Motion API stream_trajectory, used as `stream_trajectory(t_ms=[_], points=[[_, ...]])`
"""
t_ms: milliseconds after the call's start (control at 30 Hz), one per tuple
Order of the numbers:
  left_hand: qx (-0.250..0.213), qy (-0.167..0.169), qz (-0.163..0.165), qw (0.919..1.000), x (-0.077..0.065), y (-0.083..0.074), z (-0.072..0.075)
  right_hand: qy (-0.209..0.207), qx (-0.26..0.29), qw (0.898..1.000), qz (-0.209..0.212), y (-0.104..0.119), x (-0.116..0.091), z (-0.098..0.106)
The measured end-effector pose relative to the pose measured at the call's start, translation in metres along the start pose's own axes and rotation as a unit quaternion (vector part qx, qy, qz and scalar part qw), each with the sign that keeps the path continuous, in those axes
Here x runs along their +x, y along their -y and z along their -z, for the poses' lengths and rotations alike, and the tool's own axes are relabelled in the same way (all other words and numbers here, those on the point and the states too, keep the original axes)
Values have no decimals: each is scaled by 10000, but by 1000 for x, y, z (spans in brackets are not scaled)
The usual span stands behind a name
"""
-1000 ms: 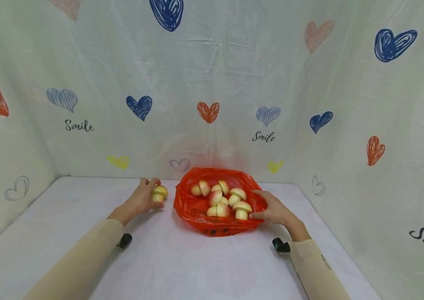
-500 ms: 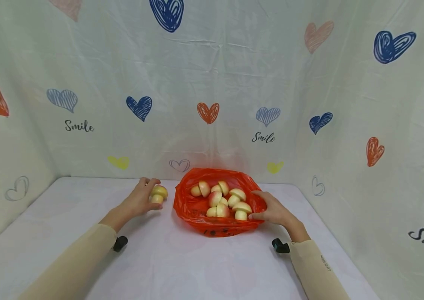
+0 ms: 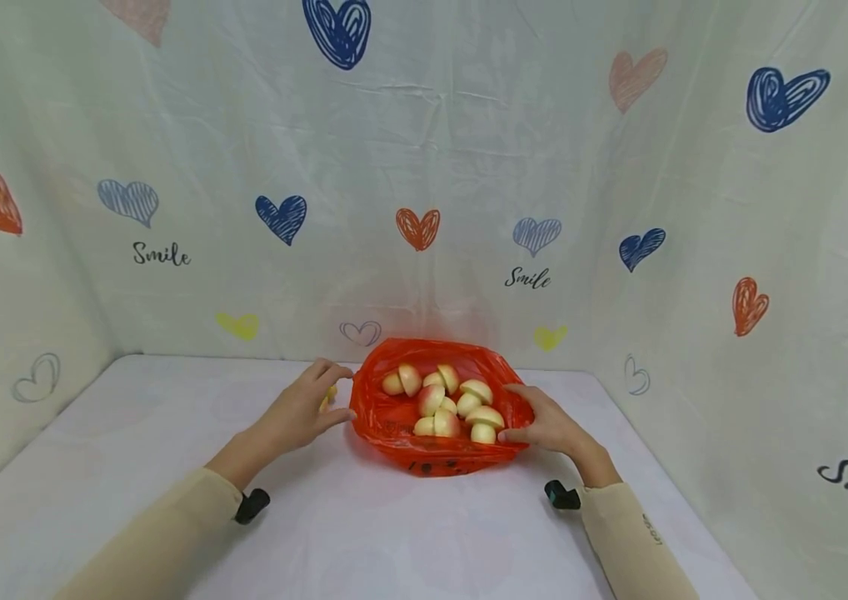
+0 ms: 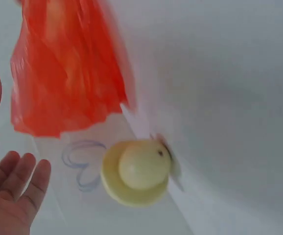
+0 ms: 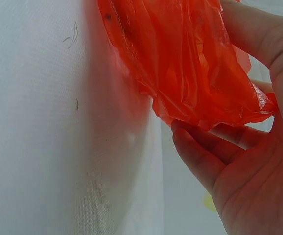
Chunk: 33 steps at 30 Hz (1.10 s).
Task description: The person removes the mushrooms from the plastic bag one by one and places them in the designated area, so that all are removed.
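Observation:
A red plastic bag [image 3: 394, 450] lies with its mouth open in the middle of the table, several pale yellow mushrooms [image 3: 484, 417] with reddish tints inside it. Its right rim is gripped by my right hand [image 3: 551, 421], the thumb on one side of the plastic and the fingers on the other, as the right wrist view shows. My left hand [image 3: 292, 417] is spread at the bag's left rim, its fingertips close to the plastic; contact is unclear. One mushroom [image 4: 137, 171] stands on the table beyond that hand, apart from it and mostly hidden in the head view.
A white cloth [image 3: 364, 533] covers the table. Behind and at both sides hangs a white curtain [image 3: 424, 142] printed with hearts and words; the bag lies near the back one. Small black cameras [image 3: 562, 493] sit at both wrists.
My left hand has let go of the mushroom on the left and moved right to the bag's left rim. The right hand has stayed at the bag's right rim.

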State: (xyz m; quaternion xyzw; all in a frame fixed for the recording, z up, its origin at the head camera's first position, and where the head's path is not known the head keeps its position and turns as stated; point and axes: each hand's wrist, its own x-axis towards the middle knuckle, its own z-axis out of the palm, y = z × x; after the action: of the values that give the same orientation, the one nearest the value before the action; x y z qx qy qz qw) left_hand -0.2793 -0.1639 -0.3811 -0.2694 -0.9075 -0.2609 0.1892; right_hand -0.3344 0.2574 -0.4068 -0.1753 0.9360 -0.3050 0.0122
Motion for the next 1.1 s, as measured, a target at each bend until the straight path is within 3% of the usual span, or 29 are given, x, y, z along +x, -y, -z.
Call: stream_trajectory(t_ms=[233, 400, 667, 933, 1100], points=[[107, -476, -1418, 9887, 4, -29, -14, -40, 16, 10000, -25, 0, 0, -2], [35, -383, -1800, 9829, 10, -44, -23, -43, 11, 10000, -45, -1, 1, -2], [-343, 477, -1432, 9880, 21, -55, -39, -25, -7, 10000, -74, -1, 0, -2], [-576, 1193, -962, 9865, 38, -61, -54, -12, -25, 9999, -141, -2, 0, -2], [-648, 1460, -786, 9840, 46, -66, -65, -16, -67, 9999, -130, -5, 2, -3]])
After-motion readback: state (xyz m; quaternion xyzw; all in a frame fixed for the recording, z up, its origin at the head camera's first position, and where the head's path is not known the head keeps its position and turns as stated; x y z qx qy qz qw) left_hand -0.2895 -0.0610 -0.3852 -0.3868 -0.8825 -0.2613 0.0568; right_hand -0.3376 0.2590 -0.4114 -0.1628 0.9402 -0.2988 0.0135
